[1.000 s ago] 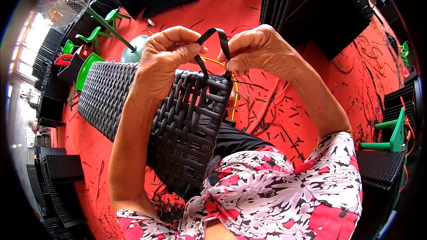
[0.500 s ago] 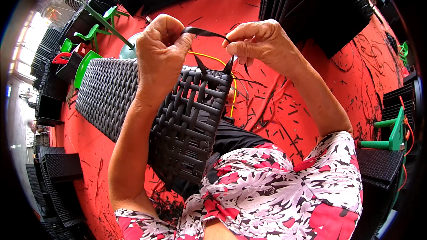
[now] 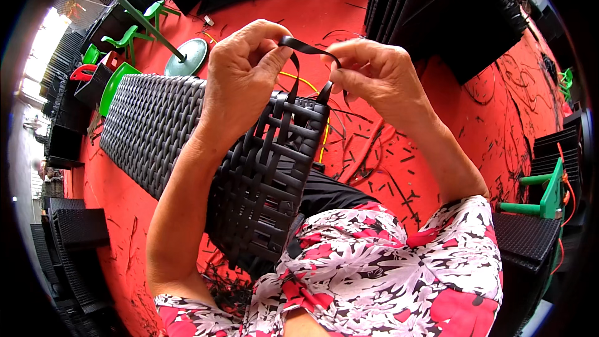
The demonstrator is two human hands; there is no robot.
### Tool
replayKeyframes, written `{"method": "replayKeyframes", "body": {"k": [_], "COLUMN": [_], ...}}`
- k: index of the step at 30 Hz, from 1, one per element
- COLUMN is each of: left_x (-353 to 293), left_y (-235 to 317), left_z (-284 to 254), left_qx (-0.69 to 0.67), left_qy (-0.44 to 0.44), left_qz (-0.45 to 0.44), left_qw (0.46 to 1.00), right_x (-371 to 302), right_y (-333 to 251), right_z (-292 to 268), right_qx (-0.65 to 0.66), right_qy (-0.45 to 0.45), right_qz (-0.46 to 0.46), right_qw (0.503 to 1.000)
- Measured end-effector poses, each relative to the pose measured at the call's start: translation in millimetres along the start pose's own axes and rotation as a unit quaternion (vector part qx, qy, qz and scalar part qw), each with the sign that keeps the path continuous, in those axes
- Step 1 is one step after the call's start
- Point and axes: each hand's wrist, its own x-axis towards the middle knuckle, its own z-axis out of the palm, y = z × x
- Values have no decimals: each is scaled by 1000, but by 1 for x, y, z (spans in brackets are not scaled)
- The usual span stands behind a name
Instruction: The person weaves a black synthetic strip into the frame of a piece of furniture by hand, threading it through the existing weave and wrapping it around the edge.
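A long panel woven from dark grey strips [image 3: 153, 109] lies across my lap and reaches away to the far left. From its near upper corner two ends of flat black strip [image 3: 312, 48] rise and arch between my hands. My left hand [image 3: 246, 65] pinches one part of the strip between thumb and bent fingers, above the panel. Close by on the right, my right hand [image 3: 371, 68] pinches the other part, thumb against fingers. Near the corner the weave is looser, with gaps between the strips.
Black strip scraps litter the red floor [image 3: 430, 162]. A stand fan's round base [image 3: 187, 57] stands beyond the panel, near green chairs [image 3: 128, 40]. Stacked black panels [image 3: 443, 31] rise at the far right. Dark woven pieces [image 3: 81, 228] are piled at left, and a green frame [image 3: 549, 190] stands at right.
My hands have drawn closer together, the left moving right and the right shifting slightly right and down. The strip between them now bends in a tighter arch.
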Motion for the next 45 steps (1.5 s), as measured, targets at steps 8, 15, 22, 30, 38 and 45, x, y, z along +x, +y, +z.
{"method": "replayKeyframes", "body": {"k": [8, 15, 22, 30, 38, 45], "left_x": [0, 6, 6, 7, 10, 8], "left_y": [-5, 6, 18, 15, 15, 4], "left_z": [3, -9, -9, -8, -19, -15], "left_qx": [37, 56, -26, -204, -179, -62], "left_qy": [-15, -91, -142, -200, -219, 6], "left_qz": [-87, -126, -128, -84, -50, -3], "left_qw": [995, 986, 981, 955, 958, 998], "right_x": [-14, -11, -1, 14, 8, -4], "right_y": [22, 20, 4, -7, -13, -26], "right_z": [3, 11, 15, 16, 9, 0], "right_qx": [146, 32, -53, 57, 90, -31], "right_qy": [-34, -10, 22, -34, -82, -54], "right_qz": [25, -101, -205, -224, -142, -121], "right_qw": [988, 994, 977, 972, 982, 991]}}
